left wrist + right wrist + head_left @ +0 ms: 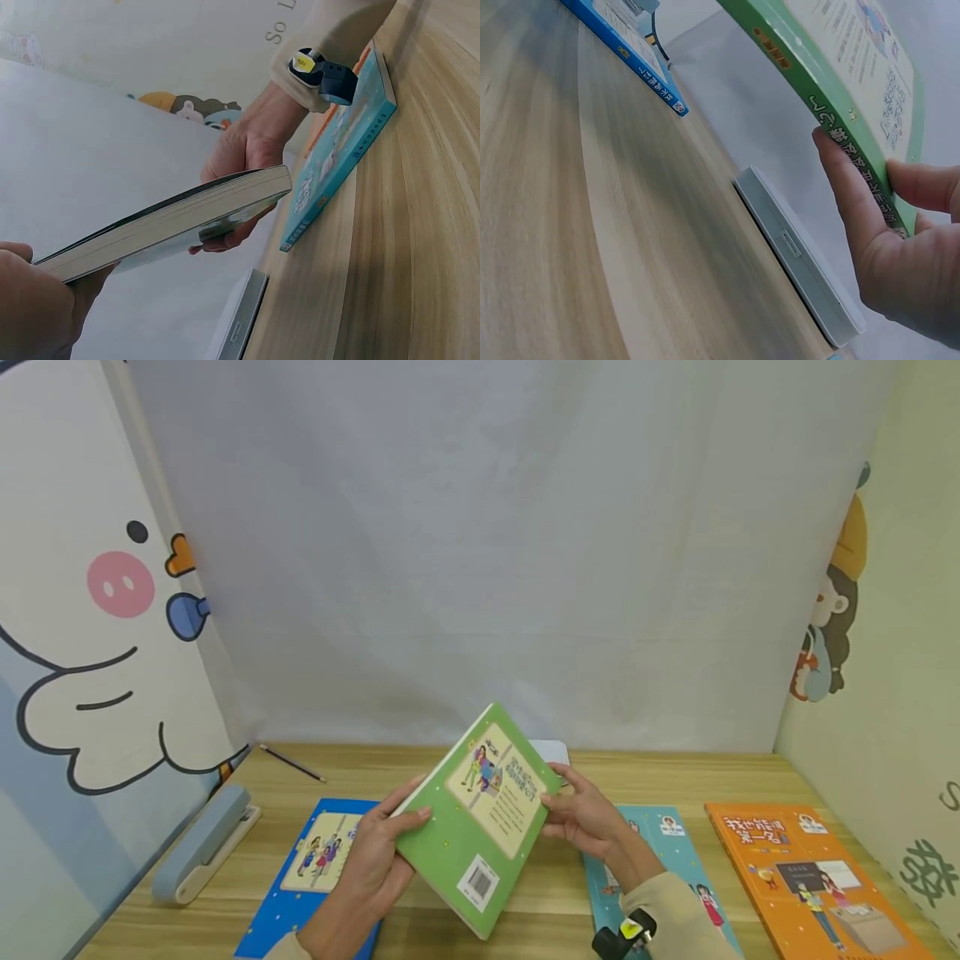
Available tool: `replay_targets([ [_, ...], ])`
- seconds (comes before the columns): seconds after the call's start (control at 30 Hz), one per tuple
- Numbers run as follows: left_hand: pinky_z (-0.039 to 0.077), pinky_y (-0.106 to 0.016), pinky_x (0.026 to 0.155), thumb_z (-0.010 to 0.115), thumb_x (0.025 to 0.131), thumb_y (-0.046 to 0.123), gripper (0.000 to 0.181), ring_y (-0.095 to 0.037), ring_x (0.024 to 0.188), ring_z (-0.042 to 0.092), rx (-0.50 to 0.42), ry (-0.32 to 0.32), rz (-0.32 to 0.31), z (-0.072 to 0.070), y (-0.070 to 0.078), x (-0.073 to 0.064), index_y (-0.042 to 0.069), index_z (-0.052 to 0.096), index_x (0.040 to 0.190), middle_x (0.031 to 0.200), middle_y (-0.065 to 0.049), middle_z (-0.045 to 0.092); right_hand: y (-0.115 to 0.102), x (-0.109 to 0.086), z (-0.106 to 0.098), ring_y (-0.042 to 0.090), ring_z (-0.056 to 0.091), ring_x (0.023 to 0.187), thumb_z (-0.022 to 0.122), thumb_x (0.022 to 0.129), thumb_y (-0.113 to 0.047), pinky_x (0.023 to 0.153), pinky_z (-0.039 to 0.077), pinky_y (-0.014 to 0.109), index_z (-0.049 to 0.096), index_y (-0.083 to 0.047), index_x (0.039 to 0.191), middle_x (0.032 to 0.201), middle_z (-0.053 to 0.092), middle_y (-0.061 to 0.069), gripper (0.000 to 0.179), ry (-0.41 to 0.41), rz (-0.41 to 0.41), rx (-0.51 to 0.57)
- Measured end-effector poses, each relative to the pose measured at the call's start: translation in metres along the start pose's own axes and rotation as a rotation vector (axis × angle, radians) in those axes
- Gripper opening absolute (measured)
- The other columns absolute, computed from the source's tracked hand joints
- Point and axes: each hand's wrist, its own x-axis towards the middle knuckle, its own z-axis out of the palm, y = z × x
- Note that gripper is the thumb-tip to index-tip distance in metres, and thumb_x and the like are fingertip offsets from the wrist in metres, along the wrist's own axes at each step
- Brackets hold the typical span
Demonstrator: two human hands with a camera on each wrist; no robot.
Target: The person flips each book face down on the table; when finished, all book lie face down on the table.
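A green book [480,827] is held up tilted above the table, its back cover with a picture panel and a barcode facing up. My left hand [378,847] grips its left edge, thumb on the cover. At the right edge my right hand [588,818] pinches it, thumb on the cover and a finger against the lettered spine, as the right wrist view shows. The page block [180,217] faces the left wrist view, and the book looks closed. Under my left forearm lies a blue book [315,860], partly covered. A teal book [660,835] lies beneath my right forearm.
An orange book [810,868] lies at the table's right side. To the left are a blue-grey and cream stapler-shaped object [206,843] and a pencil [292,762]. A flat white box-like device [799,255] sits behind the green book. Curtain and printed walls enclose the table.
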Motion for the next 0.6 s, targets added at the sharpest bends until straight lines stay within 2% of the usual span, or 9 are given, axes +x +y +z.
replay_targets([
  [0.23,0.048,-0.031,0.107,0.047,0.094,-0.01,0.059,-0.032,0.141,0.044,0.06,-0.001,0.01,0.003,0.005,0.0,-0.002,0.036,0.151,0.157,-0.019,0.034,-0.001,-0.001,0.0,0.019,0.072,0.089,0.044,0.099,0.009,0.075,0.061,0.035,0.033,-0.015,0.141,0.104,0.069,0.007,0.05,-0.011,-0.009,0.046],
  [0.33,0.049,-0.031,0.106,0.049,0.093,-0.008,0.056,-0.03,0.138,0.049,0.098,-0.009,0.001,0.004,0.008,-0.001,-0.002,0.04,0.149,0.154,-0.018,0.039,-0.001,-0.001,-0.001,0.02,0.073,0.09,0.044,0.098,0.01,0.077,0.062,0.036,0.034,-0.017,0.139,0.104,0.07,0.007,0.05,-0.019,-0.013,0.059],
  [0.5,0.057,-0.029,0.094,0.055,0.096,0.0,0.043,-0.017,0.109,0.068,0.226,-0.023,-0.015,0.002,0.018,-0.001,-0.004,0.053,0.138,0.131,-0.011,0.062,-0.003,-0.004,-0.005,0.02,0.073,0.091,0.045,0.098,0.01,0.08,0.062,0.039,0.035,-0.018,0.138,0.105,0.07,0.008,0.05,-0.027,-0.024,0.058],
  [0.6,0.06,-0.025,0.083,0.057,0.099,0.009,0.04,-0.012,0.094,0.071,0.336,-0.063,-0.031,-0.001,0.027,-0.001,-0.005,0.054,0.136,0.117,-0.006,0.067,-0.005,-0.006,-0.008,0.02,0.072,0.091,0.045,0.098,0.009,0.08,0.061,0.038,0.036,-0.018,0.138,0.104,0.07,0.007,0.049,-0.035,-0.026,0.044],
])
